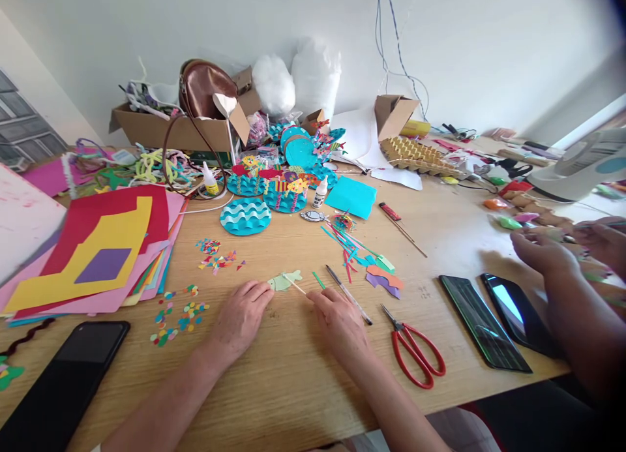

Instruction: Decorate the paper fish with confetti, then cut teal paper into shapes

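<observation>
Fingertips of my left hand (pixel 240 314) press flat on the pale green paper fish (pixel 284 280); my right hand (pixel 337 318) pinches the thin stick (pixel 295 284) lying on it. Best I keep steady pressure while aligning the stick along the fish.

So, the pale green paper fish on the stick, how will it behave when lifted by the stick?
The paper fish looks thin and flat, so probably very light and floppy. Its thin stick, pinched by the right hand, seems stiff but may twist. The left hand touches the fish; it likely slides easily.
</observation>
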A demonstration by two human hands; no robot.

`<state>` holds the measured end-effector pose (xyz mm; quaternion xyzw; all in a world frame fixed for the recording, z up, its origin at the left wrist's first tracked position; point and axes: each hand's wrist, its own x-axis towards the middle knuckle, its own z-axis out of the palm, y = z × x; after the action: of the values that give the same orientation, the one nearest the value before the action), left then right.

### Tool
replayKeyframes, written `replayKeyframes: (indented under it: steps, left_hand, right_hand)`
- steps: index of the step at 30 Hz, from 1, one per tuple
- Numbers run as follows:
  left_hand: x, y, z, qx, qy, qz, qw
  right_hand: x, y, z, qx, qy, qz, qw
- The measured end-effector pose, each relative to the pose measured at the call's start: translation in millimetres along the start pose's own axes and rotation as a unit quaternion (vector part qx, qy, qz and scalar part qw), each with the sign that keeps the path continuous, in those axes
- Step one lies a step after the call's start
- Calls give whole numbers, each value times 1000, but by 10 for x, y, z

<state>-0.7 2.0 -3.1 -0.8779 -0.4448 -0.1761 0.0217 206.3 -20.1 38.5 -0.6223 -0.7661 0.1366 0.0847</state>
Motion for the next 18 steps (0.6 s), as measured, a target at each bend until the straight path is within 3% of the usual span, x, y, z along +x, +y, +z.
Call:
replayKeyframes:
  steps: [10, 18]
  left_hand:
    - [3, 7, -14, 6, -6, 2, 1000]
    - [8, 5, -22, -2, -6, 5, 1000]
  right_hand:
    - [61, -102, 38, -23, -29, -36, 999]
    - [12, -33, 6, -3, 11, -7, 1000]
